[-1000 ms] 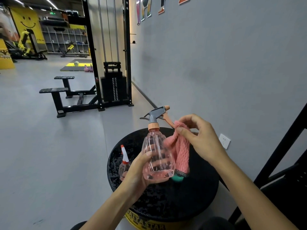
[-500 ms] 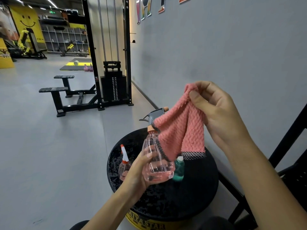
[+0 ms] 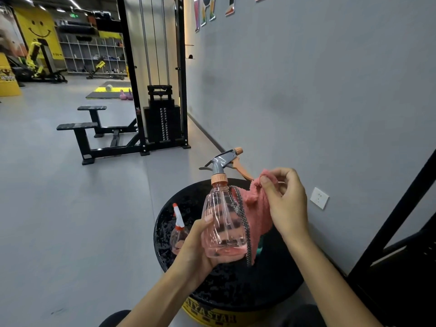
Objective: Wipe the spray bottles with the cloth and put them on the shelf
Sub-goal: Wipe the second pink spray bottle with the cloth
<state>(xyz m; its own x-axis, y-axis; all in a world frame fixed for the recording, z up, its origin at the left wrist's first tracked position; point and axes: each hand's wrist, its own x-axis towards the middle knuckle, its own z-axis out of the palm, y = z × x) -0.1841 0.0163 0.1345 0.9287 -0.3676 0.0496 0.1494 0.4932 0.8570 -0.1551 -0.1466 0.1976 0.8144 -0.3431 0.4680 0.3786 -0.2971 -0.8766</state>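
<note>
My left hand [image 3: 197, 246] grips a clear pink spray bottle [image 3: 223, 223] with a grey and orange trigger head, held upright above a round black stool top [image 3: 236, 286]. My right hand [image 3: 285, 204] pinches a pink knitted cloth [image 3: 257, 208] by its top corner, and the cloth hangs against the bottle's right side. A smaller spray bottle [image 3: 178, 228] with a white and orange nozzle stands on the stool, partly behind my left hand. A green bottle [image 3: 259, 250] is almost hidden behind the cloth.
A grey wall with a white socket [image 3: 319, 198] runs along the right. A black frame [image 3: 401, 232] stands at the right edge. A cable weight machine [image 3: 162, 114] and black benches [image 3: 94, 133] stand ahead on the grey floor.
My right hand has dropped from its raised position, bringing the spread cloth down against the right side of the bottle. The left hand keeps the bottle in place.
</note>
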